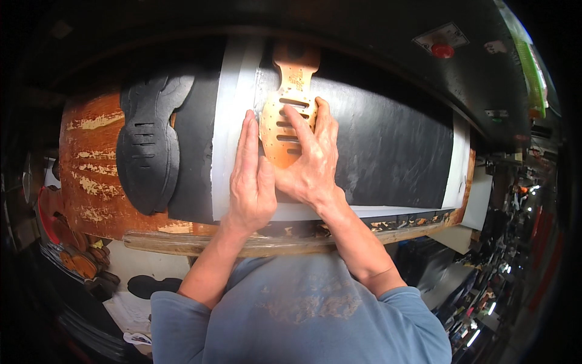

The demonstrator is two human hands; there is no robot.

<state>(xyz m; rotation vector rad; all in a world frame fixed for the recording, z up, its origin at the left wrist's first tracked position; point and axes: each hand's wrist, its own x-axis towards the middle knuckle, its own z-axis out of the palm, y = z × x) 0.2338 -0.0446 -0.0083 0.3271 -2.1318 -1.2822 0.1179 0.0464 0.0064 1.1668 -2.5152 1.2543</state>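
Note:
An orange, sole-shaped cutting die (297, 79) with slots and small holes lies on a black sheet (394, 145). My right hand (312, 158) grips it, index finger over the slots and the other fingers along its right edge. Beside the die's left edge, my left hand (248, 182) is held on its side, fingers straight and together; whether it touches the die I cannot tell. Cut black sole pieces (145, 164) with matching slots lie to the left. The die's far end runs into shadow under a dark overhang.
A dark machine head (364, 36) with a red button (442, 51) overhangs the work. Under the sheet is a white board (227, 121) on a worn reddish-brown table (91, 151). A wooden rail (285, 244) edges the near side. More cut pieces (79, 261) lie lower left.

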